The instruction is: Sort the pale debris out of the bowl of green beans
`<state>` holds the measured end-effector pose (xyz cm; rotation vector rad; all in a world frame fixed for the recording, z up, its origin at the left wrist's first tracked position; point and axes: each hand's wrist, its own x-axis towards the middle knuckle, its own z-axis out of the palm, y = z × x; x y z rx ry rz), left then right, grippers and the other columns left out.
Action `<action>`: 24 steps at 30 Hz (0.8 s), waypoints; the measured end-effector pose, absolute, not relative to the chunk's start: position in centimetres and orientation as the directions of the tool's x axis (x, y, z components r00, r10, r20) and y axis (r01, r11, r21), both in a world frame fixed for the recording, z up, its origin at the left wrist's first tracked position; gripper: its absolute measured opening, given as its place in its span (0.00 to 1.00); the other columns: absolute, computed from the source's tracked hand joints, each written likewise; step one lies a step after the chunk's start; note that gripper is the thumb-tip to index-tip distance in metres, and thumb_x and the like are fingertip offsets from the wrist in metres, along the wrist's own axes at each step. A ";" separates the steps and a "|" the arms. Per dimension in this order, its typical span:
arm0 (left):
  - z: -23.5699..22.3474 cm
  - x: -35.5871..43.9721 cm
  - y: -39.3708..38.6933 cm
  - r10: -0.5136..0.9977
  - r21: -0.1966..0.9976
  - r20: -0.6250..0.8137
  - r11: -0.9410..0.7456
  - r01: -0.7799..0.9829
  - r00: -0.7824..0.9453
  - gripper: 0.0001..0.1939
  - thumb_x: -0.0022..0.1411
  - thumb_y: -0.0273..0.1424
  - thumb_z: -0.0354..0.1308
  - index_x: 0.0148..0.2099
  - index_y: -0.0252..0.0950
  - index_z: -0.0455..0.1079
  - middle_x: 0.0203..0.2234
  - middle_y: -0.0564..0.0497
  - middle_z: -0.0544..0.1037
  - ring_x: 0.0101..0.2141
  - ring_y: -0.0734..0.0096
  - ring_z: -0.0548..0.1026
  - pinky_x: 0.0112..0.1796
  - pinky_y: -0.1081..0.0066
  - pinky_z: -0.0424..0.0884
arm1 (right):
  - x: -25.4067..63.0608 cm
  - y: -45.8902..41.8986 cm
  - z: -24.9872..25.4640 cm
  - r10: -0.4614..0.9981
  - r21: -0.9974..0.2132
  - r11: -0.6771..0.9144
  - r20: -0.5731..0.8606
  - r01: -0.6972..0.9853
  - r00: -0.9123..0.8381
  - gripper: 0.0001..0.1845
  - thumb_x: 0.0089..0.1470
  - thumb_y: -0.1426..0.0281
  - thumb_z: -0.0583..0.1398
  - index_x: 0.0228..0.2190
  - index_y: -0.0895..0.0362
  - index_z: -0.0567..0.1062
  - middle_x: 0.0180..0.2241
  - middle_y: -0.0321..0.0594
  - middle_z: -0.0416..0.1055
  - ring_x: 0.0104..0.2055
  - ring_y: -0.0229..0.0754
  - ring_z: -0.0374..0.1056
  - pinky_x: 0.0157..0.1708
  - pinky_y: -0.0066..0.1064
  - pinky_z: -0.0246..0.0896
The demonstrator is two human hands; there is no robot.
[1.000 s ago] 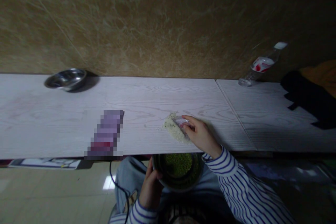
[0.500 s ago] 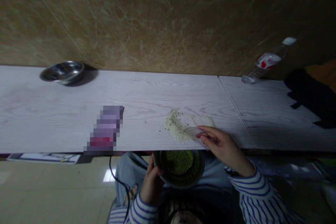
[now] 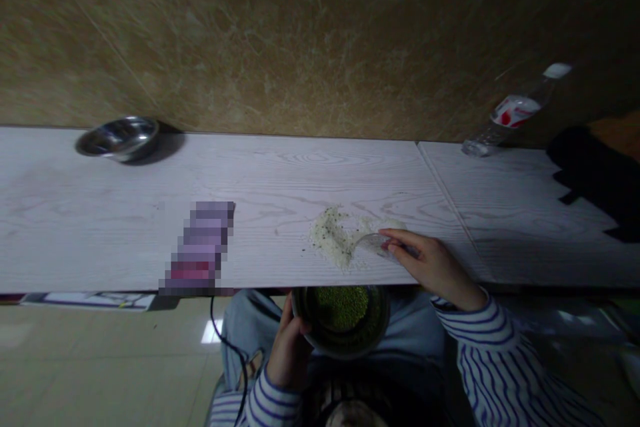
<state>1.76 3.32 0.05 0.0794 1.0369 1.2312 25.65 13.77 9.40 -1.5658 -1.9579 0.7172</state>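
My left hand grips the left rim of a dark round bowl just below the table's front edge. Small green beans, which look like mung beans, lie inside it. Above the tabletop, my right hand is closed on a clear plastic cup, tipped on its side with its mouth toward the left. The cup's rim meets the right side of a spread of white rice flecked with dark bits. More thin rice lies behind the cup. Fingers partly hide the cup's base and something reddish there.
A metal bowl stands at the back left by the wall. A pixelated phone-like slab lies left of the rice, with a black cable hanging below. At the back right are a clear bottle and a black cloth-like item.
My right hand and the cup have shifted slightly away from the table's front edge. The left hand and the bowl of beans stay put.
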 end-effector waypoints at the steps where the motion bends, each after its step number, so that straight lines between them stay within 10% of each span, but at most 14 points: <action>1: 0.1 1.8 3.3 0.802 0.563 -0.597 0.388 -0.729 -0.034 0.28 0.41 0.25 0.59 0.49 0.42 0.74 0.43 0.50 0.80 0.45 0.54 0.75 0.43 0.60 0.70 | 25.8 13.9 9.4 0.980 -0.693 0.186 0.081 0.696 -0.181 0.17 0.57 0.69 0.57 0.46 0.56 0.80 0.39 0.42 0.82 0.40 0.44 0.78 0.43 0.35 0.73; 24: 0.4 1.8 3.3 0.816 0.576 -0.577 0.372 -0.728 -0.039 0.27 0.42 0.25 0.59 0.48 0.42 0.74 0.40 0.50 0.79 0.44 0.55 0.74 0.43 0.60 0.69 | 22.2 16.0 7.8 0.986 -0.682 0.106 0.164 0.724 0.009 0.21 0.57 0.68 0.56 0.50 0.57 0.77 0.39 0.47 0.82 0.39 0.48 0.78 0.39 0.37 0.73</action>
